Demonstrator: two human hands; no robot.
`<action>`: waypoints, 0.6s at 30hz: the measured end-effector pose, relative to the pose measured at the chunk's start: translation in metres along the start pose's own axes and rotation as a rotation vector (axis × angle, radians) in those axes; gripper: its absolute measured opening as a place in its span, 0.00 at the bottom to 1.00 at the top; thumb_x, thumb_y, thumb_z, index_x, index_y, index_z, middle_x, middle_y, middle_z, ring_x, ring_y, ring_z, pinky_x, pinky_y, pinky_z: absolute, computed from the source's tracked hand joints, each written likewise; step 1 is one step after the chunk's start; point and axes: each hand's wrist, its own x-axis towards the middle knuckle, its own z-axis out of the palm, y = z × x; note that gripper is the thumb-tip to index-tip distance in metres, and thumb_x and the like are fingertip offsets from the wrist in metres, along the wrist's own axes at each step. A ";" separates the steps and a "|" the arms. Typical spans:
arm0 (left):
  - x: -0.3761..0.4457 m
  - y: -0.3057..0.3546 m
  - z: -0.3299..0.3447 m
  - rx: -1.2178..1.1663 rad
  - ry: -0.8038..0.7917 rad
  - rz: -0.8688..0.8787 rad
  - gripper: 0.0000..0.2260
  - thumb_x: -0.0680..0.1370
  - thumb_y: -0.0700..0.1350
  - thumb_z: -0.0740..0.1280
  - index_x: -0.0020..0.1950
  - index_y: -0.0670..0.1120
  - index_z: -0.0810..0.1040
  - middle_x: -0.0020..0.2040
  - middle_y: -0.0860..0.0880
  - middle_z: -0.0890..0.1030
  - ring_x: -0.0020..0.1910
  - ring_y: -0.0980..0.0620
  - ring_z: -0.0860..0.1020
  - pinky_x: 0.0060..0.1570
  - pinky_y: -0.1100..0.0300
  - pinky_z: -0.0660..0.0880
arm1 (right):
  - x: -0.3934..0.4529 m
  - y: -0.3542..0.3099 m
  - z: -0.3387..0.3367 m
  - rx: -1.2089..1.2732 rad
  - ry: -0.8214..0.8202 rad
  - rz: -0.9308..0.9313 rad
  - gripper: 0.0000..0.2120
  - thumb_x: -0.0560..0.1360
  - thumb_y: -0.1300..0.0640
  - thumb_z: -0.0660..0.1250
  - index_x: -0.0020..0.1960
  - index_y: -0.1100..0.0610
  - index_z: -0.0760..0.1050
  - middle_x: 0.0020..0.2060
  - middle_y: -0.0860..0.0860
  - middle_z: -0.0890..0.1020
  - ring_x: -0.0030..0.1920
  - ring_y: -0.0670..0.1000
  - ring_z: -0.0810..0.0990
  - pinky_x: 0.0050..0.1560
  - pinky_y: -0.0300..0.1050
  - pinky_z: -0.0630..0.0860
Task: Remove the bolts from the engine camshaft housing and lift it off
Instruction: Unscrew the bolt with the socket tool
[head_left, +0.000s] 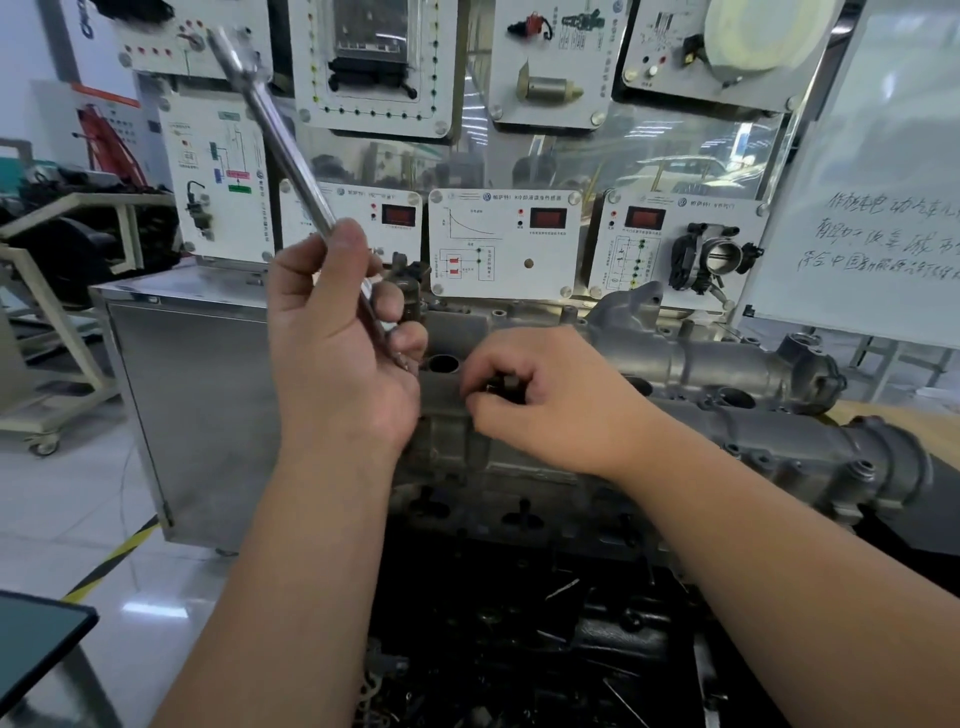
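two hands over camshaft housing: left hand grips ratchet, right hand pinches bolt; sensor boards behind.

You are in a car-repair teaching workshop. Far ahead stands a wall of white training boards with car parts, red number screens and wiring drawings. A whiteboard with handwriting stands far right, and an engine sits near you.

bright even indoor light, glare on the glossy floor, fisheye bend at the edges, soft blur on the ratchet handle, dark murky bottom
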 end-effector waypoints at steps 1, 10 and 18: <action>0.001 0.001 -0.002 0.006 -0.007 -0.036 0.08 0.83 0.48 0.66 0.44 0.52 0.72 0.34 0.55 0.75 0.26 0.57 0.67 0.24 0.66 0.61 | 0.001 0.000 0.000 -0.025 -0.018 -0.023 0.03 0.71 0.60 0.71 0.43 0.55 0.83 0.43 0.48 0.83 0.45 0.48 0.81 0.50 0.50 0.78; -0.004 -0.012 -0.003 0.093 -0.092 -0.261 0.14 0.83 0.56 0.61 0.43 0.49 0.75 0.30 0.53 0.71 0.21 0.57 0.61 0.20 0.66 0.58 | 0.010 -0.006 -0.018 -0.225 -0.275 -0.119 0.06 0.76 0.59 0.71 0.52 0.58 0.84 0.53 0.51 0.80 0.54 0.49 0.78 0.61 0.45 0.71; 0.000 -0.014 -0.003 0.050 -0.084 -0.255 0.17 0.84 0.57 0.60 0.40 0.49 0.75 0.29 0.52 0.71 0.21 0.57 0.60 0.19 0.67 0.57 | 0.021 -0.019 -0.037 -0.438 -0.345 -0.105 0.10 0.82 0.54 0.64 0.58 0.57 0.80 0.50 0.50 0.82 0.51 0.50 0.77 0.54 0.42 0.71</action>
